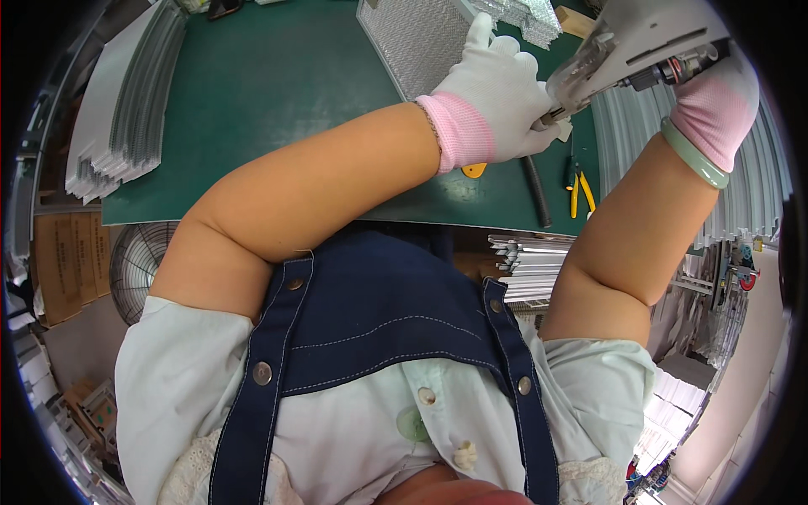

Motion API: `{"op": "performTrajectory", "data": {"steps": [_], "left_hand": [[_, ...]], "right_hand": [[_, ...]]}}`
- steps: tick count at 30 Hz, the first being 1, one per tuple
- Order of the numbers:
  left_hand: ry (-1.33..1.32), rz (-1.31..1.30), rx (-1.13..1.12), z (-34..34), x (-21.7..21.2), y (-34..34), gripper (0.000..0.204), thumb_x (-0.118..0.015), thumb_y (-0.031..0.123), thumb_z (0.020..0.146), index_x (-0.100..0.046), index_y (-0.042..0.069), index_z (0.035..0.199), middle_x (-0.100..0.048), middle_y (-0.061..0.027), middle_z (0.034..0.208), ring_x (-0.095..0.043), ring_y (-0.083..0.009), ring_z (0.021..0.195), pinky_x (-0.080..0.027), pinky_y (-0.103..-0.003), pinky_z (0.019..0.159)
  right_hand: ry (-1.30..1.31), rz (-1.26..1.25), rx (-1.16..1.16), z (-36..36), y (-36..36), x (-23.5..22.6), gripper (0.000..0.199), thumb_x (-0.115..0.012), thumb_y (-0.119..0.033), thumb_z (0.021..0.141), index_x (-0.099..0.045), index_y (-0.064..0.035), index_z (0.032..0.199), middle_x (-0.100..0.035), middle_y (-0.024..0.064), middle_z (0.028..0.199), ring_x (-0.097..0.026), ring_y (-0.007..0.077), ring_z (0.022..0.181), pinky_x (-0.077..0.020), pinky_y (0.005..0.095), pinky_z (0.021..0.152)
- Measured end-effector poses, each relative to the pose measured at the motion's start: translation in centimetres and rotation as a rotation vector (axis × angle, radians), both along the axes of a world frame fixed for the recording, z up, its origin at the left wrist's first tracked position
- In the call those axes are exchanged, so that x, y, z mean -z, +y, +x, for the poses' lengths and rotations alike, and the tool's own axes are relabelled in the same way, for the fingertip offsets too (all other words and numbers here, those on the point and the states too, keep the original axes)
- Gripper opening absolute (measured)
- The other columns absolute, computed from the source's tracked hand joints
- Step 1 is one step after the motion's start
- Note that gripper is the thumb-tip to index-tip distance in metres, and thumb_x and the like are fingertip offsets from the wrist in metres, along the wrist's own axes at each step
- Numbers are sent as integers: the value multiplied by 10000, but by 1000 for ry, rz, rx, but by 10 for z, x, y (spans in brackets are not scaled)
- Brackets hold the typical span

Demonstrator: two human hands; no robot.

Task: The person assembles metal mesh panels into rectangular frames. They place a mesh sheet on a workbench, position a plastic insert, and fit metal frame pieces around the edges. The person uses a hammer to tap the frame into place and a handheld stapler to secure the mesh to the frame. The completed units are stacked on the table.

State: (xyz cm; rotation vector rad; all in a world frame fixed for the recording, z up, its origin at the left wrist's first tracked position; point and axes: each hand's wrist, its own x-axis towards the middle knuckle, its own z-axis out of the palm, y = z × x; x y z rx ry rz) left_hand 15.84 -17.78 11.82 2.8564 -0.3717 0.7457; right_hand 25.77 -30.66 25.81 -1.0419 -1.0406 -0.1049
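Note:
My left hand, in a white glove with a pink cuff, is above the table with most fingers curled and one raised. Its fingertips meet at the metal nose of a large grey power tool; anything small pinched there is too hidden to name. The tool has slots in its body, a clear part near the nose and a dark fitting with a red ring. At its far right end, my gloved right hand is closed around it, the fingers mostly hidden behind the body.
On the green table lie yellow-handled pliers, a dark rod and a yellow item. A textured silver panel stands at the back. Stacks of metal strips flank it, left and right. Below left is a fan.

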Motion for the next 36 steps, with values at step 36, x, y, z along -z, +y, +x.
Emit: {"op": "performTrajectory", "data": {"steps": [36], "left_hand": [[1132, 182, -696, -61, 69, 299, 762, -644, 656, 808, -678, 39, 1253, -659, -184, 1279, -623, -339, 1195, -497, -400, 995]], "right_hand": [[59, -14, 576, -53, -65, -44, 303, -701, -261, 941, -619, -12, 1092, -680, 55, 865, -649, 111, 715, -527, 260, 666]]}}
